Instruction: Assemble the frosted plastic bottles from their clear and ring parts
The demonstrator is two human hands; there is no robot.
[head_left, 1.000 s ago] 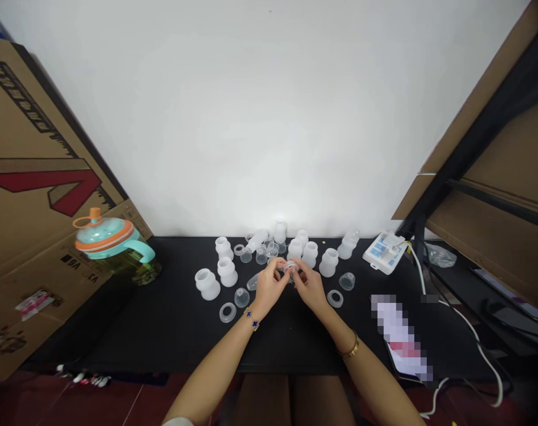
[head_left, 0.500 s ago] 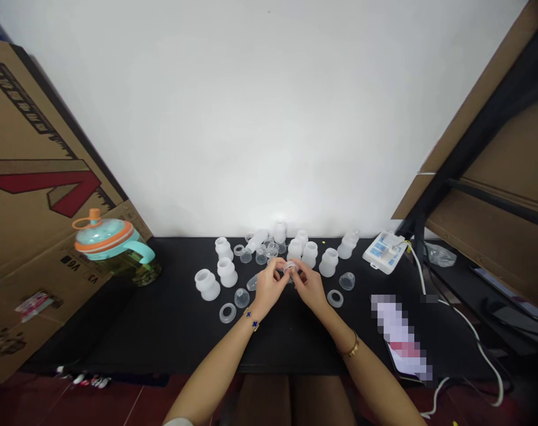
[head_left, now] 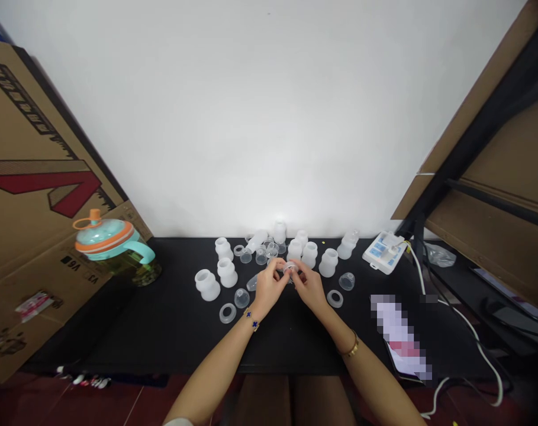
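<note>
My left hand (head_left: 271, 283) and my right hand (head_left: 308, 285) meet in front of the bottles, both pinching one translucent screw ring (head_left: 290, 266) by its edges. Something clear shows just under the ring, too small to make out. Left of my hands stand white, waisted small bottles (head_left: 208, 285), with a clear dome cap (head_left: 241, 297) and a loose ring (head_left: 227, 313) nearer me. On the right are another white bottle (head_left: 328, 262), a second dome cap (head_left: 347, 281) and a second loose ring (head_left: 335, 298). A clear piece (head_left: 252, 283) is partly hidden behind my left hand.
Several clear caps (head_left: 261, 255) cluster near the wall, beside a bottle lying tilted (head_left: 257, 240). At left a large jug (head_left: 118, 248) stands by a cardboard box (head_left: 29, 236). A white box with cables (head_left: 385, 251) and a blurred-out phone (head_left: 402, 337) lie right on the black table (head_left: 171, 337).
</note>
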